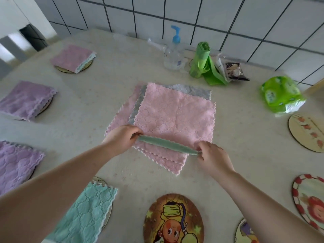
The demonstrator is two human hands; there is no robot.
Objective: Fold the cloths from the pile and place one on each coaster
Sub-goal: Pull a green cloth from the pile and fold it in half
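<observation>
My left grip (122,137) and right grip (211,155) pinch the pink cloth's (175,116) near edge, green underside showing. Pile (196,91) mid-bench; bare coaster (173,220) at 6 o'clock.

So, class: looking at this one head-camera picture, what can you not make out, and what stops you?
- How many cloths are in the pile: the top pink one covers the rest.
- The coasters under the folded cloths, such as the teal cloth: only slivers show.
- Fingertips of the left hand and right hand: curled round the lifted edge.
- The strawberry coaster: cut by the right edge.
</observation>
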